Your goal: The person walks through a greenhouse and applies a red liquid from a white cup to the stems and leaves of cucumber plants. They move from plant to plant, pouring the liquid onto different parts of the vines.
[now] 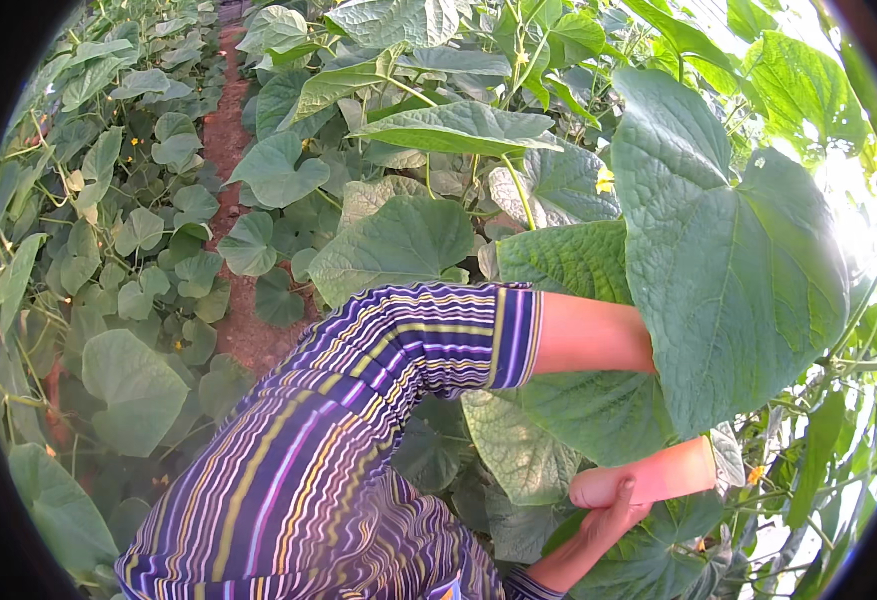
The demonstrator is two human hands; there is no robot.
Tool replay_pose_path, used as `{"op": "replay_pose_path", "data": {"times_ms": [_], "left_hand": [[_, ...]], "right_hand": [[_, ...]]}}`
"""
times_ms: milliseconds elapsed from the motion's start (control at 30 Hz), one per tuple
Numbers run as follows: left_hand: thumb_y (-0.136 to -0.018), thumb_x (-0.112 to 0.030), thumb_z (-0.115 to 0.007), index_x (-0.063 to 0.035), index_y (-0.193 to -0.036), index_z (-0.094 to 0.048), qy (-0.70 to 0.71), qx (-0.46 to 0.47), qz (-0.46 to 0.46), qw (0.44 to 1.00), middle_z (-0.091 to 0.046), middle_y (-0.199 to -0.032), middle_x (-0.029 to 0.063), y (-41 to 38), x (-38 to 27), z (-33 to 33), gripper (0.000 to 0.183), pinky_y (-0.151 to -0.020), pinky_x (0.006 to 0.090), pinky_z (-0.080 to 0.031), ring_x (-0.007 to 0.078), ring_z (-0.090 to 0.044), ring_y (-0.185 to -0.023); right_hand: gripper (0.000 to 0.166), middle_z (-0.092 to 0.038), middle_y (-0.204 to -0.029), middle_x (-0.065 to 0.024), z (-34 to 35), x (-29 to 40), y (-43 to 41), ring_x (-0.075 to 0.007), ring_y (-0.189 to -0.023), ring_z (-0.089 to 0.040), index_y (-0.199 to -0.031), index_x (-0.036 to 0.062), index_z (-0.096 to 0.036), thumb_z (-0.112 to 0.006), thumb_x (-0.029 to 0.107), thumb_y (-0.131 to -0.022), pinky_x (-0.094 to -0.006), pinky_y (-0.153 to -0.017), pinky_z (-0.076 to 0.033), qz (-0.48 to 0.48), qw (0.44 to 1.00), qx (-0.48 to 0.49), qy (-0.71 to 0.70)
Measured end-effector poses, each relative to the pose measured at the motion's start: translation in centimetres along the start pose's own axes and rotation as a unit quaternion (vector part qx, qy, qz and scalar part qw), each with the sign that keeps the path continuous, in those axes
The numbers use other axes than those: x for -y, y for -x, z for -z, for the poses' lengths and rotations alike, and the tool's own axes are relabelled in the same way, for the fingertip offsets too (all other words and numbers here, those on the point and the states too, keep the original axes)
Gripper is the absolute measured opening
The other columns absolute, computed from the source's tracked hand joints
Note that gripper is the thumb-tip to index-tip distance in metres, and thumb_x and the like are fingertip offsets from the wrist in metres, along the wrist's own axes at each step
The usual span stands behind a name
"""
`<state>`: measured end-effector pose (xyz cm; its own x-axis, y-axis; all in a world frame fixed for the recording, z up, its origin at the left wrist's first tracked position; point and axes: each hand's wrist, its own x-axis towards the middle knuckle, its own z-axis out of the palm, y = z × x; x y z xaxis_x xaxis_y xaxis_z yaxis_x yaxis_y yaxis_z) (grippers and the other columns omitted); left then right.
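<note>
My left forearm, in a striped sleeve, reaches right and passes behind a large cucumber leaf (723, 285). That leaf hides my left hand. Lower down, my right hand (609, 521) comes up from the bottom edge, its thumb against a smooth, pale pink, tube-shaped thing (663, 474). The pink thing lies slanted below the large leaf, rounded at its left end; bright light washes it out, so its kind cannot be told. A mottled leaf (517, 442) hangs just left of my right hand.
Dense cucumber vines with broad leaves surround me. A strip of reddish soil (228, 135) runs between rows at the upper left. Small yellow flowers, one (605, 178) near the top, show among the foliage. Stems (870, 365) cross at the right, against strong light.
</note>
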<state>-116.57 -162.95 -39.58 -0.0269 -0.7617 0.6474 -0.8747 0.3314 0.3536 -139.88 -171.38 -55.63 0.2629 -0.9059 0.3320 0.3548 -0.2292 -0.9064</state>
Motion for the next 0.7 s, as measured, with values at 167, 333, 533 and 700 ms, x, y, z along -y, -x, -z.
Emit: {"op": "replay_pose_path", "data": {"times_ms": [167,333,533,700], "left_hand": [[-0.084,-0.018,-0.054,-0.0036,-0.104,-0.06,-0.157,-0.112,-0.242,0.951,-0.063,-0.08,0.0094,6.7,-0.3,2.3,0.025,-0.063,0.0396,-0.048,0.0275,-0.064,-0.071],[-0.083,-0.013,-0.054,0.001,-0.094,-0.055,0.122,0.133,0.085,0.98,-0.061,-0.079,0.0153,17.1,3.8,10.3,0.018,-0.067,0.0452,-0.048,0.0346,-0.062,-0.077],[-0.081,-0.031,-0.062,0.0013,-0.121,-0.047,0.07,0.27,0.224,0.934,-0.061,-0.1,0.0205,31.6,11.8,16.8,0.054,-0.077,0.0452,-0.047,0.0372,-0.058,-0.094],[-0.075,-0.046,-0.068,0.0004,-0.134,-0.038,0.208,0.188,0.202,0.939,-0.051,-0.125,0.0206,37.7,14.5,22.7,0.081,-0.095,0.0432,-0.04,0.0355,-0.048,-0.115]], "right_hand": [[0.067,-0.055,-0.105,-0.014,-4.3,2.7,6.8,-0.0235,-0.095,-0.054,-0.119,-0.0041,-0.044,-0.077,0.029,-0.072,-0.036,-0.087,-0.044,-0.004,0.996,0.085,0.012],[0.072,-0.054,-0.101,-0.0131,-13.1,1.5,11.1,-0.024,-0.095,-0.053,-0.118,-0.0026,-0.044,-0.08,0.034,-0.067,-0.0358,-0.086,-0.044,-0.008,0.996,0.086,0.015],[0.071,-0.05,-0.103,-0.0101,-28.2,-0.8,15.9,-0.023,-0.097,-0.05,-0.116,0.0028,-0.042,-0.082,0.035,-0.066,-0.0379,-0.089,-0.041,-0.065,0.983,0.168,-0.046],[0.064,-0.055,-0.102,-0.0123,-38.2,-4.0,19.2,-0.0246,-0.099,-0.053,-0.114,0.0004,-0.047,-0.08,0.03,-0.068,-0.0412,-0.091,-0.043,-0.086,0.965,0.231,-0.087]]}}
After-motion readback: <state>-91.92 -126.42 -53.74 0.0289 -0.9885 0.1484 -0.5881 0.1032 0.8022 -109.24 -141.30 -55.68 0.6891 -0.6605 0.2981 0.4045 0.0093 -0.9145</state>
